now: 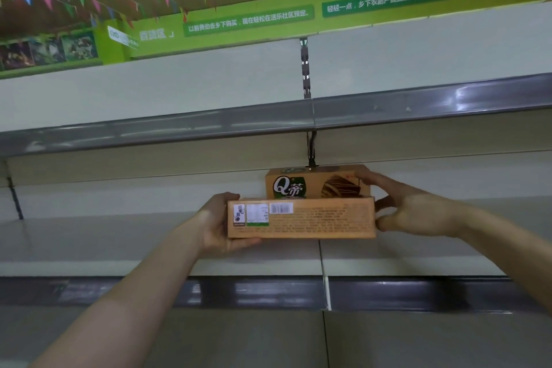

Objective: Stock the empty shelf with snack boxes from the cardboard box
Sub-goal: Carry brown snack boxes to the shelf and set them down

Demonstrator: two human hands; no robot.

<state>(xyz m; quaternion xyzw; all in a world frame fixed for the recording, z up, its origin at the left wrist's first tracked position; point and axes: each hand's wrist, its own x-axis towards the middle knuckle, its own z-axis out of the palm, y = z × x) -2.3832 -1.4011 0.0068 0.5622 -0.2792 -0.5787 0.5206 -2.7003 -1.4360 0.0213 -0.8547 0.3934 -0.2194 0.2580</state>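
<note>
At the left, the left hand (pixel 218 224) wrapped the left end of the near snack box (pixel 301 221), with digits showing above and beneath that end, seemingly to carry the weight and keep the box level. This box hung lengthwise over the middle of the shelf (pixel 119 248), inward of its front edge. Its printed back with the barcode faced the camera, which suggests its front would need turning outward before it was set down. Directly behind and above it sat the rear snack box (pixel 316 182), close to the shelf's back edge, upright with its logo face forward, as stock should be shown. Its bottom was hidden, so whether it stood on the shelf or rode on the near box could not be told. At the right, the right hand (pixel 415 206) was spread wide and did two jobs: its thumb pressed the right end of the near box to clamp it against the left hand, while its upper fingers reached to the right end of the rear box, likely to steady or align it. The cardboard box was out of view.
</note>
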